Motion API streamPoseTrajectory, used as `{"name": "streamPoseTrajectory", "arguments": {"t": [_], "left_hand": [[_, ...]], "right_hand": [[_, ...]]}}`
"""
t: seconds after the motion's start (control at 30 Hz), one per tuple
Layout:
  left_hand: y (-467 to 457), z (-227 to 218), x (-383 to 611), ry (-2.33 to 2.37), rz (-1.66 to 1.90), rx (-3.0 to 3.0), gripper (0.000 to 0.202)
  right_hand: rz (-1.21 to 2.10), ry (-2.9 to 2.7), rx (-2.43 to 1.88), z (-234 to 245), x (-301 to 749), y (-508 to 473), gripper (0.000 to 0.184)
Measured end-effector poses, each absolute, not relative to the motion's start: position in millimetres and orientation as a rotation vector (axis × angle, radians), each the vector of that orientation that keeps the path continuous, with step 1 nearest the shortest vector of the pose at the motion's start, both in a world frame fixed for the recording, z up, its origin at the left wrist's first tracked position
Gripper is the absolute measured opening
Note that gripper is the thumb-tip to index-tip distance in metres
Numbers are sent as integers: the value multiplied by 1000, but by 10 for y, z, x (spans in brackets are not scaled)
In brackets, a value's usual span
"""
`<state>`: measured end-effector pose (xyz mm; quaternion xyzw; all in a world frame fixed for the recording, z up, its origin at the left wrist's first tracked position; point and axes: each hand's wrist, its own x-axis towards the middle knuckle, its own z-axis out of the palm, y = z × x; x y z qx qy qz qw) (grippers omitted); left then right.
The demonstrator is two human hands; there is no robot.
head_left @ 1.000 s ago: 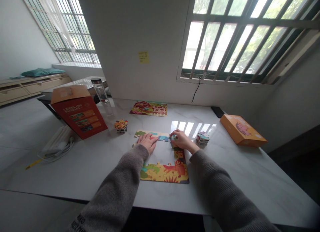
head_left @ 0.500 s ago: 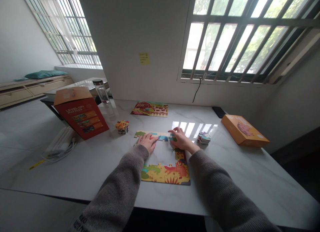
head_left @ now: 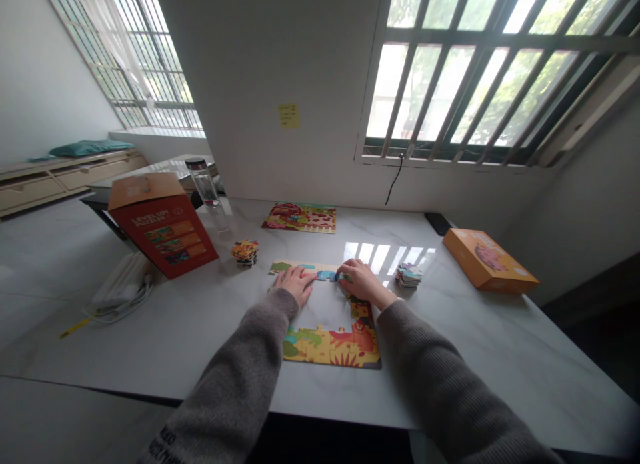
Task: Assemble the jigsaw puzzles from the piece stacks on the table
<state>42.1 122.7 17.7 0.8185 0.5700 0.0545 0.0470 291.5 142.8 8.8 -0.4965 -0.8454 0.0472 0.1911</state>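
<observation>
Landmark: partly assembled jigsaw puzzle (head_left: 330, 344), flat on the table (head_left: 200, 331) at centre.

- On its far edge: left hand (head_left: 296, 282) toward the left end, right hand (head_left: 361, 281) at the right corner.
- Directly behind, near the wall: completed jigsaw puzzle (head_left: 300, 218).
- Behind-left, near: left stack of pieces (head_left: 245, 252).
- Further left: upright puzzle box (head_left: 163, 225).
- Further behind-left: water bottle (head_left: 204, 184).
- Just right of the far corner: right stack of pieces (head_left: 408, 275).
- Well to the right: flat puzzle box (head_left: 487, 259).
- Far left, at the table edge: cable bundle (head_left: 123, 291).
</observation>
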Motion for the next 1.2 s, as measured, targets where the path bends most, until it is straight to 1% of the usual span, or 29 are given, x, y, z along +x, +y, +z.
{"name": "streamPoseTrajectory", "arguments": {"t": [0.13, 0.33, 0.63, 0.8, 0.97, 1.2], "left_hand": [[1233, 167, 417, 1728, 174, 2508, 47], [1225, 173, 421, 1720, 180, 2513, 48], [1219, 194, 422, 1731, 152, 2516, 49], [1236, 193, 408, 1724, 139, 2509, 49], [1234, 193, 393, 1710, 145, 2499, 49], [1229, 205, 358, 1698, 178, 2479, 48]], "right_hand": [[111, -2417, -1384, 106, 2887, 1349, 21], [182, -2265, -1468, 48, 2873, 1336, 30], [229, -2186, -1433, 6, 2901, 1433, 22], [314, -2007, -1319, 54, 3216, 1344, 38], [316, -2088, -1395, 13, 3285, 1175, 34], [309, -2161, -1375, -4, 3147, 1095, 41]]}}
